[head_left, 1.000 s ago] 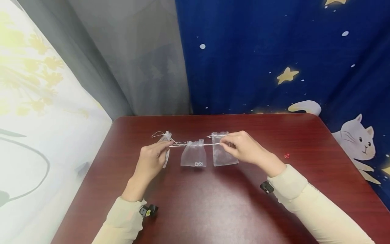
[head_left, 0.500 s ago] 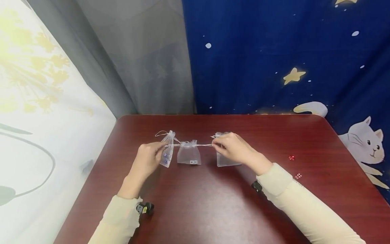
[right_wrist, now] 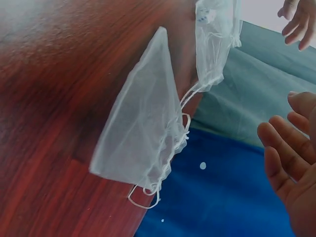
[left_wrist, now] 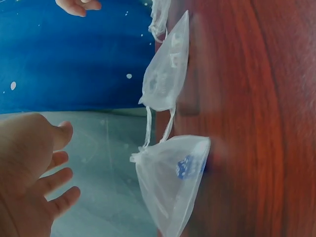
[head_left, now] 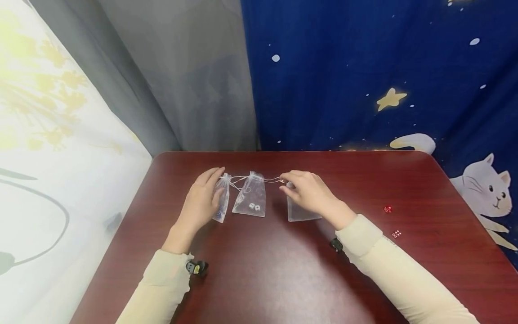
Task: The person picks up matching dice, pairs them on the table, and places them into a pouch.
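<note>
We held our left hand [head_left: 200, 198] and right hand [head_left: 311, 191], fingers [left_wrist: 57, 181] loosely parted, either side of a sheer bag [head_left: 256, 191] of white dice [head_left: 252, 205].

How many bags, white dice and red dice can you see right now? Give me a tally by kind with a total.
Sheer drawstring bags: 3
White dice: 2
Red dice: 2
Total: 7
</note>
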`<state>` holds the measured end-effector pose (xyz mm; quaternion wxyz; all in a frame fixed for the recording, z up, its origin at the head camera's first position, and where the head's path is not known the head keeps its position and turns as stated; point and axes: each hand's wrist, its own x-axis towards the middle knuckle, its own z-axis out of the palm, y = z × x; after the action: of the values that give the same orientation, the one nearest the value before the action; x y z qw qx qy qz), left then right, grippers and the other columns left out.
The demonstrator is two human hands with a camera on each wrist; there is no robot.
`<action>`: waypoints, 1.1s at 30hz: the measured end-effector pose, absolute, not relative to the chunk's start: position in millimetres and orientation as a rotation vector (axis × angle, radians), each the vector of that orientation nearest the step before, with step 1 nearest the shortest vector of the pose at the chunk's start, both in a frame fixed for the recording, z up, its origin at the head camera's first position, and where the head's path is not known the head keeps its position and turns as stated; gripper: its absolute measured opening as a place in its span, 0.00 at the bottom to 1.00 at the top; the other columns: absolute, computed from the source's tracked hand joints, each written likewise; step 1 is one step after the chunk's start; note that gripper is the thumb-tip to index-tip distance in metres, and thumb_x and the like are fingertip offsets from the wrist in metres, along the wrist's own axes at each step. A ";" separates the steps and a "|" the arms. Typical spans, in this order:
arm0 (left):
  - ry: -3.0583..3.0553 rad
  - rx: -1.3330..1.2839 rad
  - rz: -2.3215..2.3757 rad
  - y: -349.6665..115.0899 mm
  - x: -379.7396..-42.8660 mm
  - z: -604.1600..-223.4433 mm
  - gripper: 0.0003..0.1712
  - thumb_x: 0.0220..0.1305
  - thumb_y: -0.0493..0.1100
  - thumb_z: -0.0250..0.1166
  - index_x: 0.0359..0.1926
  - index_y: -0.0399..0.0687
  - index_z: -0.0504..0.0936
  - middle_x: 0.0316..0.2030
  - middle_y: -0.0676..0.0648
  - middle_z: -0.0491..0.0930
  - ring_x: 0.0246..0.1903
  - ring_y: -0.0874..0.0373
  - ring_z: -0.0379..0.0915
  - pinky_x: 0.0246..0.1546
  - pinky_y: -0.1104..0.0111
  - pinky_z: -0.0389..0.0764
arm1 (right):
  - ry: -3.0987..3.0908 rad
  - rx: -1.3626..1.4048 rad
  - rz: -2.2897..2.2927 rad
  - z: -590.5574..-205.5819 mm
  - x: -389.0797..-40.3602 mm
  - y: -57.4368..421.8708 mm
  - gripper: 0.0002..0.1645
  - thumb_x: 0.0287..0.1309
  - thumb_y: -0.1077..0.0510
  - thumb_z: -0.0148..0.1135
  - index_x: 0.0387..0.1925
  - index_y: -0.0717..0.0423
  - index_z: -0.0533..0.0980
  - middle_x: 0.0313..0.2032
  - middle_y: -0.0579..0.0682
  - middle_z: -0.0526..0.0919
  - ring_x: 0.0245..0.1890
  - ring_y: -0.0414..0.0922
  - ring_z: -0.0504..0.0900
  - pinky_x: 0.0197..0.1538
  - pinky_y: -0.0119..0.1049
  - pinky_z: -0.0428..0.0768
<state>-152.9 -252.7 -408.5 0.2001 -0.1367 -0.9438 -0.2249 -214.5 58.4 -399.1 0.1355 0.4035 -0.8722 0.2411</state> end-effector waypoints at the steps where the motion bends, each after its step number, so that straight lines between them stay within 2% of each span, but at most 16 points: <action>1: -2.639 -0.401 -0.630 -251.2 -153.4 -409.6 0.32 0.65 0.34 0.67 0.70 0.41 0.72 0.64 0.36 0.73 0.65 0.39 0.67 0.61 0.41 0.71 | -2.529 1.161 0.704 -399.5 -214.2 60.1 0.14 0.61 0.59 0.71 0.48 0.58 0.83 0.38 0.50 0.87 0.32 0.47 0.87 0.37 0.44 0.85; 5: -2.660 -0.466 -0.631 -241.9 -153.7 -412.4 0.29 0.67 0.37 0.66 0.68 0.38 0.74 0.65 0.36 0.72 0.66 0.39 0.67 0.59 0.39 0.71 | -2.547 1.124 0.690 -399.5 -211.6 68.8 0.15 0.61 0.59 0.70 0.49 0.58 0.83 0.40 0.49 0.87 0.34 0.47 0.86 0.39 0.44 0.84; 15: -2.753 -0.712 -0.620 -203.1 -153.9 -416.2 0.27 0.69 0.40 0.65 0.67 0.39 0.75 0.66 0.36 0.72 0.67 0.41 0.67 0.67 0.46 0.67 | -2.563 1.010 0.635 -399.1 -201.1 97.5 0.17 0.61 0.56 0.68 0.50 0.58 0.83 0.40 0.50 0.86 0.33 0.45 0.81 0.39 0.46 0.83; 23: -2.814 -0.912 -0.604 -161.9 -144.9 -427.2 0.27 0.70 0.42 0.65 0.67 0.40 0.75 0.68 0.38 0.70 0.68 0.42 0.67 0.69 0.49 0.67 | -2.576 0.914 0.628 -403.5 -194.6 115.3 0.17 0.62 0.54 0.68 0.50 0.57 0.83 0.43 0.51 0.87 0.43 0.50 0.86 0.45 0.49 0.85; 33: -2.864 -1.202 -0.414 -122.7 -133.3 -444.8 0.28 0.72 0.47 0.64 0.67 0.38 0.75 0.71 0.38 0.67 0.71 0.44 0.63 0.70 0.52 0.66 | -2.546 0.877 0.648 -405.6 -192.2 129.3 0.17 0.61 0.56 0.68 0.50 0.57 0.83 0.43 0.52 0.87 0.45 0.51 0.86 0.48 0.50 0.84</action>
<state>-133.3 -122.7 -444.8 0.0043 -0.3835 -0.9140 -0.1322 -192.2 129.3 -405.6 0.1850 0.3111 -0.9034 0.2300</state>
